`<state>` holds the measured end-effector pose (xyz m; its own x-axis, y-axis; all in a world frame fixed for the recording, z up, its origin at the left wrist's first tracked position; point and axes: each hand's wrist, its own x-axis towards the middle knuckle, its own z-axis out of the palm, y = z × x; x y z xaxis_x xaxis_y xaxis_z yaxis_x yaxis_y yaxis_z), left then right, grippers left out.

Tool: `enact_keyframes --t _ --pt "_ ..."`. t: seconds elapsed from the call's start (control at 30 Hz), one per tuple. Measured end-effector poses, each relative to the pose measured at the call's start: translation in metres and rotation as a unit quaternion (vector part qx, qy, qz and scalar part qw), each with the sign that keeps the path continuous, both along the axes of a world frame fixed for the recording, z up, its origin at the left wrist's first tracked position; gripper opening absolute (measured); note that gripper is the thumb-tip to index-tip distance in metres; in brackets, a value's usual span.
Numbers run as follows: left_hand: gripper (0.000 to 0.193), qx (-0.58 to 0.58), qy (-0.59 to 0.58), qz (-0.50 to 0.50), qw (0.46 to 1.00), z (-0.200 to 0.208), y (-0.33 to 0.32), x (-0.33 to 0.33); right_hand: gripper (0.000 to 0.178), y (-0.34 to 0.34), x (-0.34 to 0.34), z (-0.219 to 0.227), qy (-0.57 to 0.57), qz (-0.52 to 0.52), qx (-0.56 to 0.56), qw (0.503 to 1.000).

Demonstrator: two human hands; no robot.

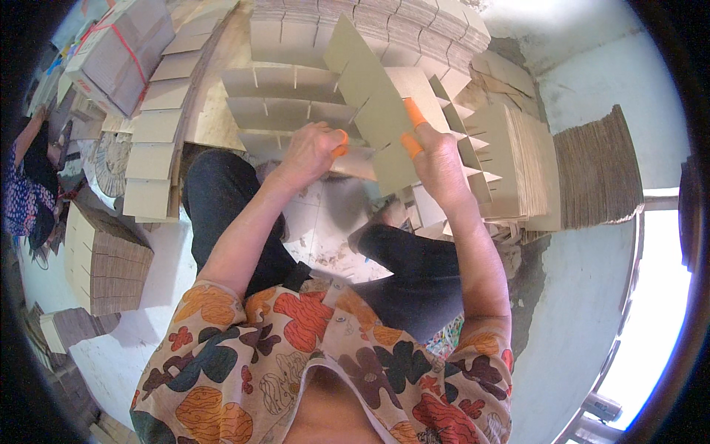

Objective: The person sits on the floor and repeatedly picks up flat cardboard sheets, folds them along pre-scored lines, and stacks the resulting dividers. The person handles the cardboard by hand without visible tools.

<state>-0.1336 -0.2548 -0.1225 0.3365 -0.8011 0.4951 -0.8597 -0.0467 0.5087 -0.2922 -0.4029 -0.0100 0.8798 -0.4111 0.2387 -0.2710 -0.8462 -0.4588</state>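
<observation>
Pale wall (pixel 592 96) rises beside stacked cardboard (pixel 599 170). My right hand (pixel 436 152) grasps a slotted panel (pixel 373 96) slanting across upright strips (pixel 281 115); my left hand (pixel 314 152) curls beside them, grip unclear. Misaligned slots could buckle the panel.

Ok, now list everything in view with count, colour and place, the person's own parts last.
Long cardboard strip: one, tan, slanting between the hands
Crosswise slotted strips: at least three, grey-brown, left of it
Cardboard piles: several, brown, far side, right and lower left
Overlapping panels: several, tan, left
Strapped box: one, brown, red strap, upper left
Dotted fabric: one, dark, left edge
Wall: one, pale blue, right
Floor: one, pale, between the legs
Finger covers: three visible, orange, both hands
Shirt: one, multicoloured, bottom
Trousers: one pair, dark, centre
Left hand: one, bare-skinned, by the crosswise strips
Right hand: one, bare-skinned, gripping the long strip
</observation>
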Motion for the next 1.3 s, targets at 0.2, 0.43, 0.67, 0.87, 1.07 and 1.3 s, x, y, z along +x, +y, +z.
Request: enact_keyframes --t 0.2,0.43,0.67,0.87,1.07,1.3 --pt "0.009 -0.008 -0.004 0.011 1.000 0.003 -0.003 -0.001 0.019 -0.006 0.013 -0.035 0.011 0.057 0.029 0.998" --pt "0.006 0.011 0.005 0.019 1.000 0.007 -0.005 0.002 0.027 -0.004 0.018 -0.023 0.067 0.062 0.045 0.995" --pt "0.013 -0.005 0.005 0.024 1.000 0.002 -0.007 0.002 0.027 0.002 0.021 -0.024 0.154 0.047 -0.110 0.981" --pt "0.013 0.005 -0.008 0.008 1.000 0.004 -0.005 -0.003 0.026 0.013 0.013 -0.057 0.182 0.101 -0.111 0.972" --pt "0.015 0.020 0.014 0.007 1.000 0.007 -0.002 -0.002 0.012 0.005 -0.005 -0.036 0.076 0.015 -0.181 0.980" --pt "0.022 0.010 -0.006 0.013 1.000 0.023 0.006 -0.003 0.057 -0.068 -0.066 -0.030 0.155 -0.245 -0.140 0.947"
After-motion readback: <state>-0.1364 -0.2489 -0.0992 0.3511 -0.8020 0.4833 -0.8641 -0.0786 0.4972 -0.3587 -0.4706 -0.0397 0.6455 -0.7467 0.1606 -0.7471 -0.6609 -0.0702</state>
